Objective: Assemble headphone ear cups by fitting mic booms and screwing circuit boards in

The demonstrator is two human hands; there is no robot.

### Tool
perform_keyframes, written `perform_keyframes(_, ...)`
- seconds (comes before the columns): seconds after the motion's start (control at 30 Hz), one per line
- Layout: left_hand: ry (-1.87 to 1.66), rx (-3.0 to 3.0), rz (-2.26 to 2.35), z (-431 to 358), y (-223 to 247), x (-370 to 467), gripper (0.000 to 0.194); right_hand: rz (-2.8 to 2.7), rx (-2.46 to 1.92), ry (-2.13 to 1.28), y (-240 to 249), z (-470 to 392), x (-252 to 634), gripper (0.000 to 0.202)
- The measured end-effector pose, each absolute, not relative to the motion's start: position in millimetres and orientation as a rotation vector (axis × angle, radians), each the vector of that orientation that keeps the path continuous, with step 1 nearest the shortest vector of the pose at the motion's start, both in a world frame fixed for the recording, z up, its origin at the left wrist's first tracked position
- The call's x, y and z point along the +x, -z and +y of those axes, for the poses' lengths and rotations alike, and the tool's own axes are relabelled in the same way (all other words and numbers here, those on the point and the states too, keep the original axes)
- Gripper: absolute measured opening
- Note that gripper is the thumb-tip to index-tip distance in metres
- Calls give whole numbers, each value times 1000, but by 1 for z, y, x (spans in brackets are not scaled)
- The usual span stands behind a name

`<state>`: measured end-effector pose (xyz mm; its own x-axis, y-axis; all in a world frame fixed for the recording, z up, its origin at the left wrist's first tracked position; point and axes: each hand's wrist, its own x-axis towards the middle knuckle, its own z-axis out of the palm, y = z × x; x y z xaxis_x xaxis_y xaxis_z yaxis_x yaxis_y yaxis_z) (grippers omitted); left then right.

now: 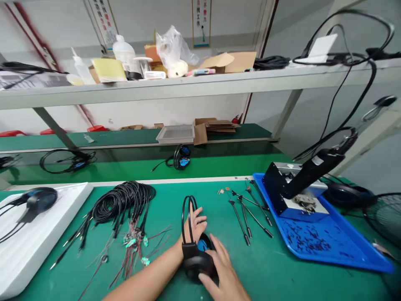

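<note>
A pair of black headphones [197, 264] with a thin double-wire headband stands near the front of the green table. My right hand [224, 271] grips its ear cup, thumb in front and fingers round the right side; blue shows inside the cup. Behind the headband, my left hand [196, 225] has its fingers stretched out and apart, with the wires passing in front of its wrist. Left of my forearm lie coiled black cables [122, 205] and small circuit boards with thin wires [134, 242]. Several thin black microphone booms [246, 213] are to the right.
A blue tray [313, 251] with black scraps holds a metal-and-black machine [294, 188] at right. A white foam tray [62, 213] bears another headset [39, 200]. More headphones [181, 157] lie beyond the table's white edge. Overhead runs a cluttered shelf [188, 85].
</note>
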<state>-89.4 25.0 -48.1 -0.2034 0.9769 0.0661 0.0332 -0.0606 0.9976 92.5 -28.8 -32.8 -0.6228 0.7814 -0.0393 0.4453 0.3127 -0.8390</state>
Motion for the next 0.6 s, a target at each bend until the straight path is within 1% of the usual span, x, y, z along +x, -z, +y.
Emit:
perform_keyframes(0.07, -1296, 1473, 1410, 18, 47, -100, 71, -2276, -1110, -1272, 22, -25, 95, 49)
perform_keyframes(0.13, -1128, 1753, 1367, 8, 41, -112, 44, -2258, -1130, -1319, 15, -20, 97, 43)
perform_keyframes(0.2, -906, 2033, 1262, -4, 33, -125, 29, -2239, -1140, -1335, 12, -15, 99, 41)
perform_keyframes(0.23, -812, 2131, 1228, -9, 28, -131, 26, -2239, -1135, -1333, 13, -14, 100, 41)
perform_keyframes(0.3, -622, 2348, 1225, -18, 19, -141, 28, -2255, -1103, -1302, 14, -13, 102, 42)
perform_keyframes(0.37, -489, 2470, 1276, -22, 11, -147, 26, -2282, -1050, -1212, 17, -13, 103, 42)
perform_keyframes(0.47, -373, 2522, 1400, -20, 1, -147, 30, -2288, -1004, -1103, 18, -13, 103, 44)
perform_keyframes(0.53, -309, 2535, 1466, -16, -4, -142, 31, -2276, -1005, -1100, 19, -13, 103, 45)
perform_keyframes(0.6, -246, 2535, 1481, -12, -6, -134, 28, -2269, -1011, -1121, 19, -13, 104, 49)
